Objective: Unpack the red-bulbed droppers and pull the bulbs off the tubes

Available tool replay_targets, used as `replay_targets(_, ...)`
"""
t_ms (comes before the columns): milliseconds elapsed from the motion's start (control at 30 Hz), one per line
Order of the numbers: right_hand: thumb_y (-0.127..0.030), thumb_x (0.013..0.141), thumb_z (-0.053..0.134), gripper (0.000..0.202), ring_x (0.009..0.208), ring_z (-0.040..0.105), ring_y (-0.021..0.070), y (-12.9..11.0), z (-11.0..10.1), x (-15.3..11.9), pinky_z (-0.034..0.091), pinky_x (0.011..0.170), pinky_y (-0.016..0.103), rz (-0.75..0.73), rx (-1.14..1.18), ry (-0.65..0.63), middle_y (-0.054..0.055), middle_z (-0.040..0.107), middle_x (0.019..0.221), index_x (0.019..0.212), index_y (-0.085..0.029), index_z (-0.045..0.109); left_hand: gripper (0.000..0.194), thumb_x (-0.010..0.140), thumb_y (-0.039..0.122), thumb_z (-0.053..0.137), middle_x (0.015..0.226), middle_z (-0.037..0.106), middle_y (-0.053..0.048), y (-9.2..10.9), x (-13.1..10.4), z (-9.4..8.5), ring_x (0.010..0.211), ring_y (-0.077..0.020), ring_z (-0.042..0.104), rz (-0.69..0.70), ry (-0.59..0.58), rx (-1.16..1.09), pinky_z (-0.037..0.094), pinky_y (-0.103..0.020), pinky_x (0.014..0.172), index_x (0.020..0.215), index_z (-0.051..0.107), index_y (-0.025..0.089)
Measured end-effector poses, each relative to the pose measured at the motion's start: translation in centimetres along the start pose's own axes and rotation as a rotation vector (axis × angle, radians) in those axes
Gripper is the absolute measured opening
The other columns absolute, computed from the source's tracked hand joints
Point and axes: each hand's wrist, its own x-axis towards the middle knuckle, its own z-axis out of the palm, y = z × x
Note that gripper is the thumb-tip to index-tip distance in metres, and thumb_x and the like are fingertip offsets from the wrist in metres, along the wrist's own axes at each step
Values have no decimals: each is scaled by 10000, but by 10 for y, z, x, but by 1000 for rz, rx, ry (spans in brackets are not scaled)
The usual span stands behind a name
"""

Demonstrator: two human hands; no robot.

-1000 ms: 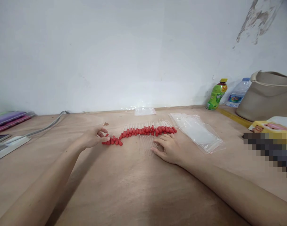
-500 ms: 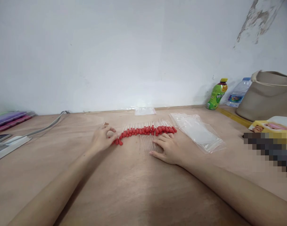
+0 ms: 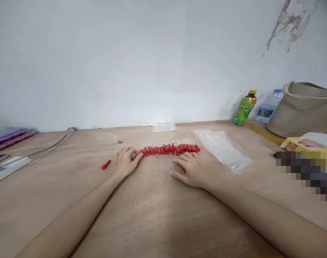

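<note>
Droppers with red rubber bulbs (image 3: 167,148) lie side by side in a long row, their thin clear tubes pointing toward the wall. At the row's left end, my left hand (image 3: 126,162) has thumb and fingers closed around a red-bulbed dropper, mostly hidden by the hand. My right hand (image 3: 191,169) lies on the table just in front of the row's right part, fingers spread. Its thumb and fingertips are by several loose clear glass tubes (image 3: 166,165), which carry no bulbs. One single red bulb (image 3: 106,165) rests to the left of my left hand.
Clear zip bags (image 3: 224,150) lie right of the row, and another bag (image 3: 164,127) lies by the wall. At right stand a green bottle (image 3: 244,108), a water bottle (image 3: 269,105) and a beige bin (image 3: 300,111). A grey cable (image 3: 54,144) runs along the left.
My left hand has moved right and closed in on the row's left end. The single red bulb at left now shows. My right hand has stayed almost still.
</note>
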Motion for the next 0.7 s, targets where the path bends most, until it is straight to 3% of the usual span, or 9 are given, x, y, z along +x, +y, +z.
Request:
replay_targets(167, -466, 827, 477, 364, 874, 559, 207, -7, -15, 2, 348, 775, 351, 11, -52, -7, 86, 643, 971, 1004, -182, 621, 269, 786, 433, 462, 918, 600, -49, -5, 2, 4, 935, -233, 506, -43, 35, -63, 382, -369, 823, 762, 587, 196)
replay_targets(333, -422, 819, 508, 321, 854, 579, 211, -11, -25, 1, 378, 768, 352, 13, -79, 15, 88, 650, 961, 995, -181, 626, 229, 786, 394, 482, 918, 603, -45, -8, 0, 3, 932, -215, 514, -34, 240, -130, 382, -355, 847, 773, 573, 185)
replay_targets(433, -397, 814, 513, 375, 921, 561, 225, -4, -13, -1, 393, 816, 367, 14, -76, 169, 116, 606, 1059, 1092, -156, 581, 177, 789, 346, 508, 933, 595, -43, 2, -10, 0, 933, -202, 517, 112, 331, -148, 365, -361, 876, 811, 578, 185)
replay_targets(533, -390, 812, 506, 479, 1051, 501, 247, 6, 5, -3, 384, 887, 388, 0, -49, 422, 162, 537, 1161, 1191, -96, 499, 128, 802, 296, 519, 931, 604, -37, 20, -22, -1, 929, -192, 524, 319, 242, -178, 362, -360, 862, 844, 589, 197)
replay_targets(600, -399, 817, 500, 497, 1113, 462, 251, 11, 13, -4, 365, 923, 407, -54, -47, 468, 166, 512, 1202, 1212, -98, 480, 104, 807, 272, 525, 931, 613, -34, 31, -30, 0, 939, -192, 522, 437, 178, -196, 358, -361, 855, 851, 594, 206)
replay_targets(700, -406, 825, 500, 423, 1132, 455, 248, 13, 15, -3, 329, 957, 442, -141, -55, 401, 132, 544, 1187, 1158, -148, 538, 84, 804, 259, 540, 915, 623, -33, 43, -37, 4, 945, -193, 519, 543, 150, -222, 351, -372, 868, 842, 598, 212)
